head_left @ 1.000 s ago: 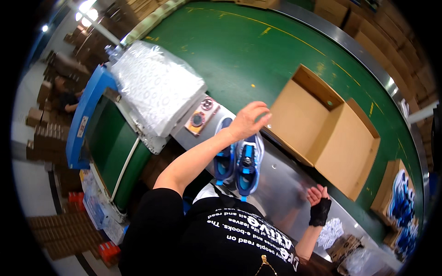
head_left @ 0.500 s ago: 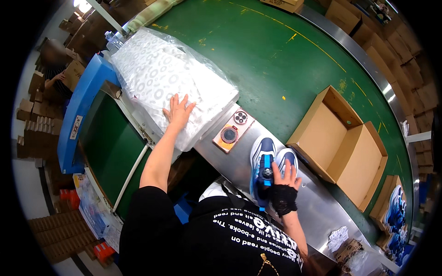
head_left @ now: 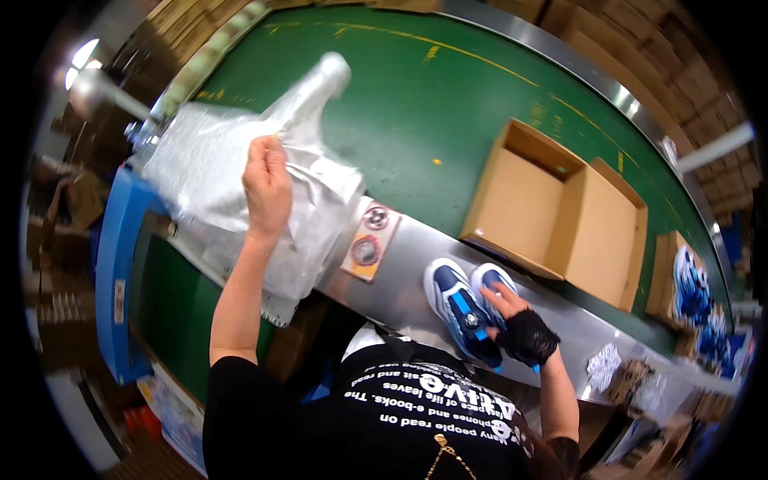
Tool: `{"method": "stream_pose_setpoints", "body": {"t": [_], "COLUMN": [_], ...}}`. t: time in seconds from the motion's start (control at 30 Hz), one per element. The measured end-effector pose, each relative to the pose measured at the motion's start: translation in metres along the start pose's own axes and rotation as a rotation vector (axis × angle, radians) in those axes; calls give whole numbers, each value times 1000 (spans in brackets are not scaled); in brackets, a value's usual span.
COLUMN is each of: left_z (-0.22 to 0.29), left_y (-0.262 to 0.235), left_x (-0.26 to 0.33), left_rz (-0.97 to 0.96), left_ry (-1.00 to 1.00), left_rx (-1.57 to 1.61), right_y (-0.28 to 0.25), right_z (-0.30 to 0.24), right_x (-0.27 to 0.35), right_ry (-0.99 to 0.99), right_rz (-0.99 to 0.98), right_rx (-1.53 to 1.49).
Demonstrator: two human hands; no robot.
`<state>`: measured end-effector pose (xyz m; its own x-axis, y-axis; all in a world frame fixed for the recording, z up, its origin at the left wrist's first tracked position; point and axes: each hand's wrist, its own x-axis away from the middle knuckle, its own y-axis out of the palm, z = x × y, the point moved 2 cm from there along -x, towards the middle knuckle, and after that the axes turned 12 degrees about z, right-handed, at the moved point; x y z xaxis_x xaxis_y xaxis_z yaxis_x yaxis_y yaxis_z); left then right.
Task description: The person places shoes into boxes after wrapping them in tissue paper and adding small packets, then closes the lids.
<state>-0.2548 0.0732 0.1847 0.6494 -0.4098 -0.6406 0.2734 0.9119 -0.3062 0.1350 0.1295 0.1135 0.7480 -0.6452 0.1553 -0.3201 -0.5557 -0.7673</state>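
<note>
My left hand (head_left: 268,188) is closed in a fist around a sheet of white tissue paper (head_left: 308,96), whose far end flares up, blurred by motion. Beneath it lies a stack of white paper in clear plastic (head_left: 204,160). A pair of blue-and-white sneakers stands side by side on the metal table edge, toes pointing away. The left sneaker (head_left: 444,280) has a round dial and bright blue strips on it. My right hand (head_left: 520,324), in a black fingerless glove, lies over the right sneaker (head_left: 494,278) with its fingers stretched out.
Left of the sneakers, a phone (head_left: 370,240) lies on the metal edge. An opened cardboard shoebox (head_left: 532,224) sits on the green belt (head_left: 392,104). More blue sneakers (head_left: 692,284) are at the far right. A blue curved frame (head_left: 120,272) stands on the left.
My left hand, spread flat on the paper stack before, has closed on a sheet and lifted it. My right hand has shifted slightly right across the sneakers. The view has turned somewhat.
</note>
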Motion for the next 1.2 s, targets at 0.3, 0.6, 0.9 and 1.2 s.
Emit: {"method": "stream_pose_setpoints", "body": {"t": [0.3, 0.6, 0.9, 1.2], "left_z": [171, 141, 11, -38], "left_y": [229, 257, 211, 247], "left_x": [120, 155, 94, 117], "left_rz": [-739, -752, -348, -914], "left_ry": [-286, 699, 704, -1187], "left_rx": [610, -172, -383, 463], "right_y": [-42, -127, -107, -90], "right_z": [36, 292, 322, 199], "right_x": [-71, 84, 206, 172], "right_ry": [177, 690, 1200, 751], "right_rz": [887, 1808, 1994, 1679], "right_rx": [-1240, -202, 160, 660]}}
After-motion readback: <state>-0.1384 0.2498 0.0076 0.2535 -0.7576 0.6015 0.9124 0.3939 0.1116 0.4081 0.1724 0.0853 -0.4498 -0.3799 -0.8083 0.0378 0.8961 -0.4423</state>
